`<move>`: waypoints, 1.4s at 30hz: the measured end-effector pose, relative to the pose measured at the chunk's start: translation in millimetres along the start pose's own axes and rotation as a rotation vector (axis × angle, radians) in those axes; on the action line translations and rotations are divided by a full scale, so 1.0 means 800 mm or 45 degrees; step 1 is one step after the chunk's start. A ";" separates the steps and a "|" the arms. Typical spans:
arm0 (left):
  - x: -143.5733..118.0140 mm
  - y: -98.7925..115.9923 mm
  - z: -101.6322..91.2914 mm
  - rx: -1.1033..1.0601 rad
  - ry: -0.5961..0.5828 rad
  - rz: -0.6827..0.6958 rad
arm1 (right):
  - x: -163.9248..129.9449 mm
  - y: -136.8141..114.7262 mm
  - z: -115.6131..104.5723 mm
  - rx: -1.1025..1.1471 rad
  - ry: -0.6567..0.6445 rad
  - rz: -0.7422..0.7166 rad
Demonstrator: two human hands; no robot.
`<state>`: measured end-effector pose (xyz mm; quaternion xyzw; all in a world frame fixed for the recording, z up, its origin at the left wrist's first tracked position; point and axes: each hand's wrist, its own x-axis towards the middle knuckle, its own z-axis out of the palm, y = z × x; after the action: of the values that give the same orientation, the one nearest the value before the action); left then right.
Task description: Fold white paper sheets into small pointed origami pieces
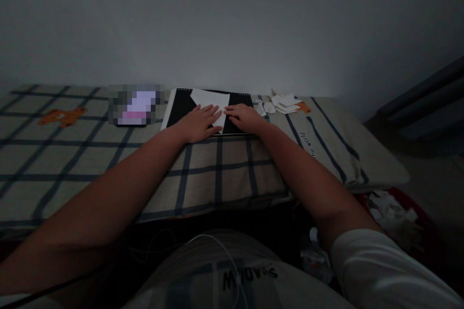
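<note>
A white sheet of paper [209,99], folded to a point, lies on a black board [180,106] set on a checked bed cover [72,154]. My left hand [200,123] lies flat with its fingers spread on the paper's lower left part. Beside it, my right hand [244,117] presses the paper's right edge with the fingers pointing left. Both arms reach forward over the bed.
A blurred-out rectangular object [137,105] lies left of the board. Several white paper scraps [281,103] are piled to the right, near the grey wall. More crumpled paper [391,212] sits in a red container on the floor at right. A white cable [224,251] runs over my lap.
</note>
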<state>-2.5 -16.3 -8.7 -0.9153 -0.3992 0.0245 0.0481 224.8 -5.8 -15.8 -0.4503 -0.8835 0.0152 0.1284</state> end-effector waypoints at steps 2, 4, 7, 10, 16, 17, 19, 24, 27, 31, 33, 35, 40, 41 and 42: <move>0.000 0.001 -0.001 0.009 -0.007 -0.002 | 0.000 0.000 0.000 0.000 -0.002 0.002; -0.001 0.002 -0.002 0.014 -0.010 -0.001 | 0.000 0.000 0.001 0.004 0.003 0.003; -0.002 0.002 -0.004 0.012 -0.010 0.003 | 0.001 0.001 0.002 0.017 0.009 0.004; -0.002 0.002 -0.003 0.008 -0.009 0.013 | 0.001 0.003 0.004 0.021 0.022 0.002; -0.001 -0.002 0.001 0.001 -0.012 0.024 | 0.001 0.003 0.004 0.013 0.023 -0.003; -0.001 -0.002 0.002 0.004 -0.009 0.028 | 0.001 0.003 0.003 0.012 0.021 -0.002; 0.000 -0.003 0.003 0.006 -0.001 0.030 | 0.001 0.003 0.003 0.011 0.017 0.000; -0.001 -0.002 0.001 -0.003 -0.013 0.028 | 0.002 0.003 0.003 -0.002 0.014 -0.003; -0.002 -0.001 -0.001 -0.017 -0.016 0.020 | 0.002 0.003 0.003 -0.004 0.012 -0.001; -0.002 0.000 -0.002 -0.052 -0.008 0.001 | 0.001 0.002 0.003 0.002 0.012 0.014; -0.002 0.000 -0.001 -0.049 -0.005 -0.002 | 0.001 0.002 0.002 0.006 0.011 0.020; -0.002 0.000 -0.001 -0.033 -0.012 -0.008 | 0.001 0.001 0.001 0.005 0.001 0.023; -0.002 0.002 -0.002 -0.015 -0.023 -0.002 | 0.000 0.000 0.000 0.011 -0.006 0.020; -0.003 0.002 -0.002 -0.018 -0.020 0.000 | 0.000 0.000 0.001 0.016 0.001 0.018; -0.003 0.002 -0.003 -0.021 -0.018 0.001 | 0.000 0.001 0.001 0.021 0.007 0.016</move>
<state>-2.6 -19.1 -6.8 -0.9156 -0.3994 0.0276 0.0379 224.8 -5.2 -16.9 -0.4549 -0.8801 0.0221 0.1343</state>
